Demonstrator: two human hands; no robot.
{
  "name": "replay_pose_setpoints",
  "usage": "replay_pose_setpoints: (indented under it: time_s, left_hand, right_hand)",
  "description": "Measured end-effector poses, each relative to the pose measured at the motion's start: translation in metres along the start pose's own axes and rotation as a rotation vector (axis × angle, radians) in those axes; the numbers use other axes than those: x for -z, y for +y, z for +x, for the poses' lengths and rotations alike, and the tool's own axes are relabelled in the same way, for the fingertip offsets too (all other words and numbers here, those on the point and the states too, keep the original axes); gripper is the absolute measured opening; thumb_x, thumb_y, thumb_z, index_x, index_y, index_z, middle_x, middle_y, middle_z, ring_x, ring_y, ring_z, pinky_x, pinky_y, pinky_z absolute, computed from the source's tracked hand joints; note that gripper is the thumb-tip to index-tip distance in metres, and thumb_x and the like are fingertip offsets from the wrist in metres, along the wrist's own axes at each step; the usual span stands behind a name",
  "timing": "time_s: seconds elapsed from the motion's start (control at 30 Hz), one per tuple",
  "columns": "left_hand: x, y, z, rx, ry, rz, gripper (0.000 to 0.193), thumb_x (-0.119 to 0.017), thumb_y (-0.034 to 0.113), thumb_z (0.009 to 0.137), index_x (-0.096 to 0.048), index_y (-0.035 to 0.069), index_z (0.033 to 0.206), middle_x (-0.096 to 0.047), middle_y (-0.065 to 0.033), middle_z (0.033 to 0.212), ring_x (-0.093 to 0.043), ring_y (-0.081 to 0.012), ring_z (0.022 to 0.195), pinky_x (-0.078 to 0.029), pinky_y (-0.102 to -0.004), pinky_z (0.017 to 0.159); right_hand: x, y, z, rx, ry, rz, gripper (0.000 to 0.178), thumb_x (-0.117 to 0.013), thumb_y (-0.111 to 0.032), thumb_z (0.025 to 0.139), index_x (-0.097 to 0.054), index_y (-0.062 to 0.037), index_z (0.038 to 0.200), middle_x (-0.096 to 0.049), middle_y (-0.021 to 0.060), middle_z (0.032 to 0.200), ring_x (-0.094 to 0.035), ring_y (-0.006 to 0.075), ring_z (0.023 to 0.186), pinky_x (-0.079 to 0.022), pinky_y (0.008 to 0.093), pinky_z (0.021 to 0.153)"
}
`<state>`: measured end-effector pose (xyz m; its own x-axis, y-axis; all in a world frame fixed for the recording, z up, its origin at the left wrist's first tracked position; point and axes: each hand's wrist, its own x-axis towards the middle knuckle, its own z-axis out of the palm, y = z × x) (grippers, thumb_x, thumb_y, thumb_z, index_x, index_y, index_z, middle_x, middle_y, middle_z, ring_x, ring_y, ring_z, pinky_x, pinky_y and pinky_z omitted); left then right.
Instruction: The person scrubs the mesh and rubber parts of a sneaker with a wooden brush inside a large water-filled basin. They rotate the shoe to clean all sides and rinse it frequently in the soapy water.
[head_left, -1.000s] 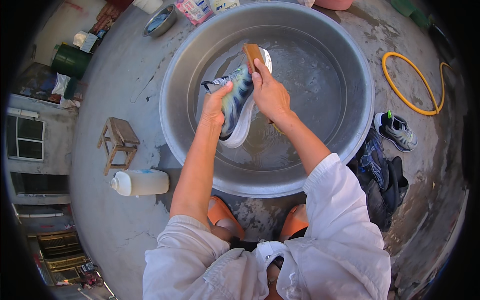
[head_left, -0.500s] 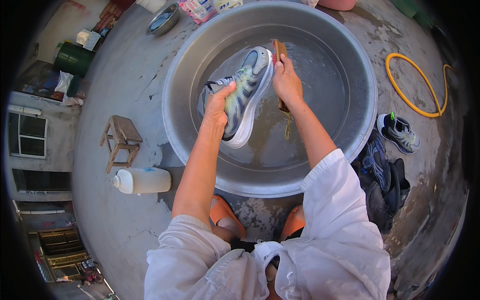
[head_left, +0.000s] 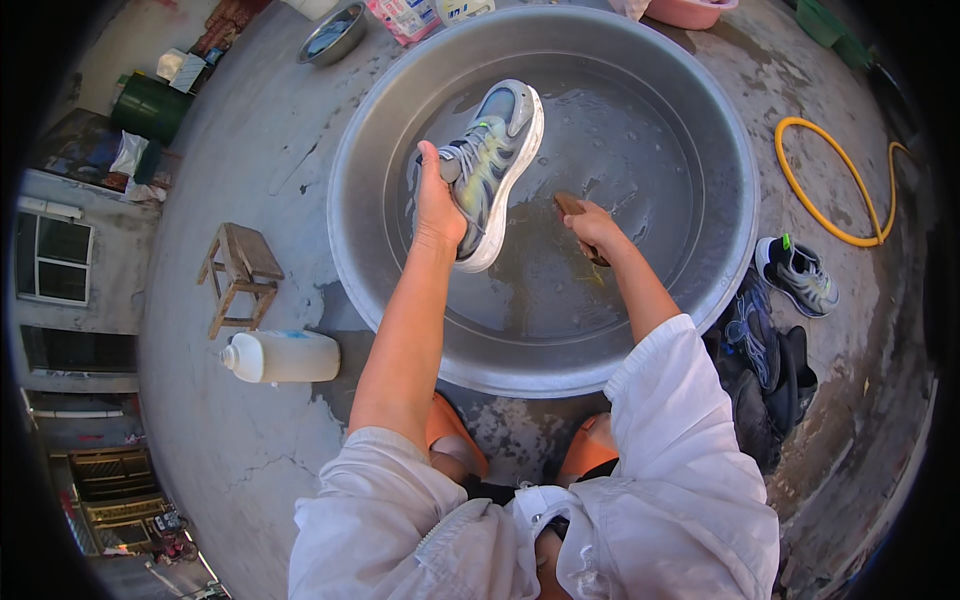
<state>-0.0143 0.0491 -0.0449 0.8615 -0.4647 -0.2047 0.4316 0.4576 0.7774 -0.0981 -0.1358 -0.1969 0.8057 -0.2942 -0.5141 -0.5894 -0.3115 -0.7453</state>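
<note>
Overhead view of a person crouched at a large grey metal basin (head_left: 720,130) set on a concrete floor. The left hand (head_left: 437,205) is closed around the heel end of a grey and yellow-green sneaker (head_left: 492,165), thumb on the laces side, holding it above the shallow water near the basin's centre, toe pointing toward the far rim. The right hand (head_left: 594,226) is closed around a brown scrubbing brush (head_left: 572,207), low over the water just right of the sneaker and apart from it.

Relative to the basin: a second sneaker (head_left: 797,275) of the same kind lies on the floor just outside the right rim; dark shoes (head_left: 765,375) are heaped at the near right; a coiled yellow hose (head_left: 835,185) lies farther right. A small wooden stool (head_left: 238,270) stands to the left, and a white plastic bottle (head_left: 280,356) lies on its side at the near left. A small metal bowl (head_left: 333,35) sits beyond the far left rim, and a pink tub (head_left: 690,12) beyond the far rim. The person's orange sandals (head_left: 450,435) rest against the near rim.
</note>
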Motion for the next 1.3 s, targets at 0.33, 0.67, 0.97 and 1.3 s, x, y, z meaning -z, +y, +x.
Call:
replay_pose_setpoints:
  time_s: [0.33, 0.67, 0.97, 1.3]
  left_hand:
    - [0.015, -0.006, 0.012, -0.040, 0.171, 0.016, 0.068, -0.032, 0.063, 0.089, -0.053, 0.004, 0.114, -0.057, -0.0095, 0.107, -0.055, -0.0230, 0.096, -0.044, -0.0347, 0.087]
    - [-0.017, -0.026, -0.001, -0.052, 0.114, 0.031, 0.045, -0.045, 0.046, 0.091, -0.054, 0.006, 0.111, -0.058, -0.0060, 0.112, -0.054, -0.0180, 0.102, -0.041, -0.0314, 0.092]
    - [0.011, -0.012, 0.009, -0.043, 0.072, -0.107, 0.051, -0.034, 0.046, 0.094, -0.051, 0.002, 0.114, -0.057, -0.0118, 0.113, -0.055, -0.0255, 0.104, -0.042, -0.0383, 0.093]
    - [0.005, 0.004, 0.005, 0.074, 0.252, -0.138, 0.062, -0.025, 0.054, 0.094, -0.050, 0.001, 0.117, -0.056, -0.0143, 0.114, -0.053, -0.0294, 0.105, -0.042, -0.0426, 0.093]
  right_hand:
    - [-0.019, -0.135, -0.138, 0.529, 0.177, 0.094, 0.046, -0.039, -0.032, 0.094, -0.035, -0.0180, 0.137, -0.056, 0.0218, 0.117, -0.054, 0.0382, 0.107, -0.041, 0.0411, 0.092]
    - [0.000, -0.135, -0.087, 0.443, 0.510, -0.048, 0.043, -0.038, -0.034, 0.093, -0.040, -0.0186, 0.134, -0.062, 0.0218, 0.088, -0.061, 0.0392, 0.080, -0.047, 0.0474, 0.071]
    - [-0.023, -0.134, -0.115, 0.583, 0.371, -0.137, 0.044, -0.040, -0.032, 0.092, -0.040, -0.0170, 0.134, -0.061, 0.0194, 0.088, -0.062, 0.0360, 0.079, -0.048, 0.0464, 0.071]
    - [-0.038, -0.127, -0.149, 0.541, 0.152, -0.112, 0.045, -0.041, -0.031, 0.093, -0.037, -0.0185, 0.136, -0.061, 0.0227, 0.093, -0.060, 0.0387, 0.086, -0.046, 0.0461, 0.078]
